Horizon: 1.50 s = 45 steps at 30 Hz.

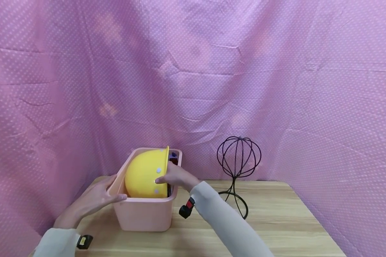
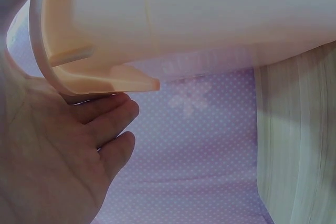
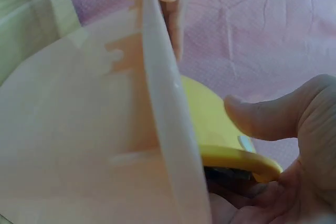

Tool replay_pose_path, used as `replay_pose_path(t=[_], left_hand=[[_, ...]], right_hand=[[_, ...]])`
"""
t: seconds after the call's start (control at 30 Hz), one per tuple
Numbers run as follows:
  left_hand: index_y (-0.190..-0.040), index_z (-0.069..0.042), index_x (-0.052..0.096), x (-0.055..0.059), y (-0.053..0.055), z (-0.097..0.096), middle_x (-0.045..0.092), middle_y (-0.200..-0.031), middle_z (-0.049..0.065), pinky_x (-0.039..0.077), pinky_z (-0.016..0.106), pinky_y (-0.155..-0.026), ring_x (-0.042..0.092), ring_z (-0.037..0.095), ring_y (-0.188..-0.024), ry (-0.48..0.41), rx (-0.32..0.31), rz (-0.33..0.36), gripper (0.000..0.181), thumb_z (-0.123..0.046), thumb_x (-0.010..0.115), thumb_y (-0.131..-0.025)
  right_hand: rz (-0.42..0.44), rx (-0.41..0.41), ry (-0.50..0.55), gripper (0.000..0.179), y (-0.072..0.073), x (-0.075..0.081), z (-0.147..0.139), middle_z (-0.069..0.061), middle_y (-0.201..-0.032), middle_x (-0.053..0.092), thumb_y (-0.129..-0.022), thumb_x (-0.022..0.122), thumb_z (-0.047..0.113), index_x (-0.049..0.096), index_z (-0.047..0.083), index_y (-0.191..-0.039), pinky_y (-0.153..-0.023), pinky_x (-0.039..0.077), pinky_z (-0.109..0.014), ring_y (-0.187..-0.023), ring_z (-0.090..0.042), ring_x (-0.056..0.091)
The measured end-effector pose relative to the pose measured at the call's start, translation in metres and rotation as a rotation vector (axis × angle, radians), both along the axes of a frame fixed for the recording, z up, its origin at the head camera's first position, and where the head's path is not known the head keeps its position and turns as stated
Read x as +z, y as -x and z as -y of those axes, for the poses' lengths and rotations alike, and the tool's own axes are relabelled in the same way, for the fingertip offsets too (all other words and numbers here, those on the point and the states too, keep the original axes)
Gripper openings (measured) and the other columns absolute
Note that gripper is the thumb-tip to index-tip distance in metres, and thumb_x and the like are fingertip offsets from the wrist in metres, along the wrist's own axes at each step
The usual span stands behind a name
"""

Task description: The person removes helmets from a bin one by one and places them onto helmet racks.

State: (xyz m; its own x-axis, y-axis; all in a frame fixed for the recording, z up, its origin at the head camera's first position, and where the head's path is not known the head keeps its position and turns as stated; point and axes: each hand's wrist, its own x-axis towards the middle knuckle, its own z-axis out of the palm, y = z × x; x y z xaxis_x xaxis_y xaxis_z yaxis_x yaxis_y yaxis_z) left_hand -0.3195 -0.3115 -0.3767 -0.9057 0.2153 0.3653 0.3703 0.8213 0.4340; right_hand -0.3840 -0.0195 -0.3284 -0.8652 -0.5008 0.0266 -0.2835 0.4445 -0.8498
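A yellow hard hat [image 1: 143, 173] stands on its side in a pink plastic storage bin [image 1: 144, 216], its brim toward the right. My right hand [image 1: 179, 176] grips that brim, the thumb on the outer shell and the other fingers inside the hat. The right wrist view shows the thumb over the hat's shell [image 3: 207, 111] beside the bin's rim [image 3: 165, 87]. My left hand [image 1: 96, 196] holds the bin's left rim at the near corner. In the left wrist view, its fingers [image 2: 113, 119] lie beneath the rim.
Dark items [image 1: 173, 160] show partly inside the bin, behind the hat. To the right, a black wire stand [image 1: 234, 176] with a round cage top stands on the wooden table [image 1: 276, 217]. A pink dotted cloth [image 1: 193, 89] hangs behind and at both sides.
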Motion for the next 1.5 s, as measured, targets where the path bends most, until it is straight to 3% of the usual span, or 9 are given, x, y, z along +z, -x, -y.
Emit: replay_pose_path(t=[0.27,0.47,0.7,0.9,1.0,1.2,1.4,1.5], left_hand=[[-0.153,-0.007,0.044,-0.002,0.001,0.003,0.064,-0.134,0.019,0.048,0.061,-0.098,0.058,0.038,-0.123,0.009,-0.004,-0.029,0.086,-0.052,0.075,-0.086],[-0.154,-0.009,0.043,-0.002,0.000,0.002,0.064,-0.136,0.019,0.047,0.063,-0.098,0.056,0.040,-0.125,0.006,0.000,-0.016,0.086,-0.052,0.075,-0.086],[-0.152,-0.011,0.046,-0.003,-0.001,0.001,0.064,-0.135,0.018,0.047,0.065,-0.098,0.055,0.040,-0.126,0.013,0.000,-0.038,0.083,-0.052,0.075,-0.086],[-0.152,-0.013,0.047,-0.002,0.000,0.000,0.064,-0.135,0.016,0.047,0.063,-0.098,0.055,0.038,-0.126,0.015,0.006,-0.046,0.082,-0.053,0.075,-0.086],[-0.153,-0.014,0.045,-0.002,0.000,0.000,0.064,-0.137,0.016,0.047,0.064,-0.098,0.055,0.039,-0.127,0.019,0.013,-0.035,0.083,-0.054,0.074,-0.086],[-0.152,-0.016,0.047,0.000,0.003,0.001,0.063,-0.138,0.016,0.047,0.064,-0.099,0.056,0.037,-0.127,0.009,0.023,-0.026,0.083,-0.057,0.073,-0.086],[-0.152,-0.014,0.046,-0.002,0.003,0.001,0.062,-0.138,0.018,0.044,0.064,-0.101,0.053,0.037,-0.128,-0.004,0.014,-0.037,0.084,-0.056,0.074,-0.086],[-0.153,-0.012,0.045,-0.004,0.001,0.002,0.057,-0.143,0.020,0.040,0.068,-0.103,0.048,0.040,-0.133,-0.003,0.027,-0.025,0.086,-0.056,0.074,-0.085]], right_hand=[[-0.047,-0.017,-0.140,0.045,-0.004,-0.001,0.005,0.004,-0.103,0.065,-0.083,0.082,0.010,0.054,0.020,-0.118,-0.109,0.049,-0.041,-0.098,-0.011,0.063],[-0.081,0.020,-0.222,0.028,-0.005,-0.003,0.005,0.010,-0.095,0.074,-0.084,0.082,0.016,0.067,0.024,-0.107,-0.099,0.055,-0.033,-0.089,-0.006,0.068],[-0.072,-0.006,-0.217,0.021,-0.007,-0.007,0.003,0.008,-0.093,0.072,-0.090,0.076,0.024,0.067,0.021,-0.109,-0.087,0.057,-0.028,-0.084,-0.007,0.067],[-0.062,-0.003,-0.191,0.030,-0.010,-0.008,0.003,0.007,-0.115,0.071,-0.101,0.060,0.035,0.059,0.026,-0.130,-0.111,0.049,-0.041,-0.113,-0.012,0.065],[-0.066,0.016,-0.182,0.034,-0.010,-0.008,0.004,0.006,-0.118,0.071,-0.100,0.063,0.034,0.057,0.026,-0.133,-0.113,0.048,-0.043,-0.117,-0.013,0.065],[-0.127,0.010,-0.279,0.046,-0.011,-0.004,0.005,0.003,-0.107,0.070,-0.086,0.080,0.022,0.058,0.016,-0.126,-0.098,0.057,-0.034,-0.098,-0.010,0.065],[-0.176,-0.057,-0.317,0.025,-0.014,-0.006,0.010,0.004,-0.089,0.066,-0.083,0.077,0.017,0.066,0.015,-0.106,-0.076,0.053,-0.026,-0.082,-0.011,0.059],[-0.173,-0.080,-0.298,0.022,-0.016,-0.010,0.013,0.005,-0.088,0.065,-0.084,0.073,0.017,0.065,0.016,-0.105,-0.075,0.052,-0.026,-0.080,-0.011,0.059]])
